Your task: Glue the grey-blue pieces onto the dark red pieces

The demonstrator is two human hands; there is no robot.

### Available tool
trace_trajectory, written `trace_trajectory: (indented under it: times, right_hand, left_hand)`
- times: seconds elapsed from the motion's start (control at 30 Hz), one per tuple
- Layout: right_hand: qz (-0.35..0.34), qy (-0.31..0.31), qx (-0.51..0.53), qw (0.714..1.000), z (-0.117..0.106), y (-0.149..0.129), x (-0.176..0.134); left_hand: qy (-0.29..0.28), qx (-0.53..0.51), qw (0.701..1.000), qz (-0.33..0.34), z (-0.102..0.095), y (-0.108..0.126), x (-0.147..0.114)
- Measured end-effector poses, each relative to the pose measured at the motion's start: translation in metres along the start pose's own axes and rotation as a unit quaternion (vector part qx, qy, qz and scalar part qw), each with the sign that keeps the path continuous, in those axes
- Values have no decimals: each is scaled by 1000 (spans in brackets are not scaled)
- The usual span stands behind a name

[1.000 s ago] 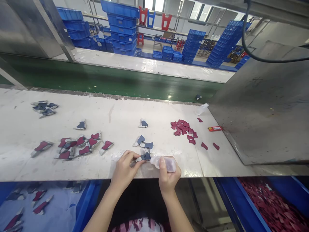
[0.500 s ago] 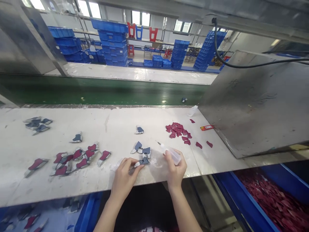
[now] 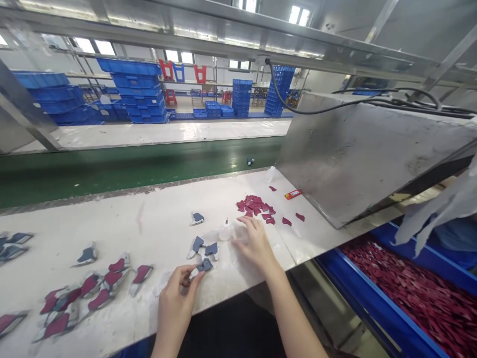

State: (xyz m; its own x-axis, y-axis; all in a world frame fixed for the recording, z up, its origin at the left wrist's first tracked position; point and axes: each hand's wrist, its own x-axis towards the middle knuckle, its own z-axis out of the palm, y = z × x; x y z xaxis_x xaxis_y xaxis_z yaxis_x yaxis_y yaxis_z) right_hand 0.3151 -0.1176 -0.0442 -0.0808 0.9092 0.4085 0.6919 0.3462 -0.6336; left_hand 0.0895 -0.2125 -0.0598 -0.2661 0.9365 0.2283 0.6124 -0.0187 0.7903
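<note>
My left hand [image 3: 175, 293] pinches a small blue-grey and white moulded piece [image 3: 205, 265] between thumb and fingers, low over the worktop. Just beyond it lie two similar blue-grey pieces [image 3: 211, 249], and another blue-grey piece [image 3: 197, 218] rests farther back. To the right, my right hand [image 3: 257, 243] has its fingers apart beside a translucent squeeze bottle [image 3: 225, 232] with a thin dark tip. The bottle is on the worktop; whether the fingertips still touch it is hard to see. Close behind this hand is a pile of dark red flat pieces [image 3: 253, 204].
Several red-topped pieces [image 3: 100, 298] lie at left on the white worktop [image 3: 156, 223]. A green belt [image 3: 112, 169] runs behind, carrying one small piece. A metal box [image 3: 328, 154] bounds the right side. Below right sits a blue bin [image 3: 335, 266] of dark red pieces.
My right hand has set the squeeze bottle down on the worktop and its fingers have parted. My left hand keeps hold of the blue-grey piece. The view has swung to the right.
</note>
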Motion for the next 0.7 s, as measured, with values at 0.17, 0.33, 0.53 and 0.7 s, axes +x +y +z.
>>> trace_trajectory:
  times: [0.17,0.33,0.53,0.7]
  right_hand:
    - [-16,-17,-40,999,-29,40,30]
    - [-14,-22,-45,999,-24,54,54]
    - [31,26,-5,999,-37,40,37]
    - [58,-14,133,989,-48,-17,-21]
  left_hand:
    - [1,-101,994,-41,0,10,-1]
    - [-17,-229,969,-94,-3,13,-2]
    - [32,-284,950,-128,-11,26,-5]
    - [13,-282,950,-135,-6,35,-16]
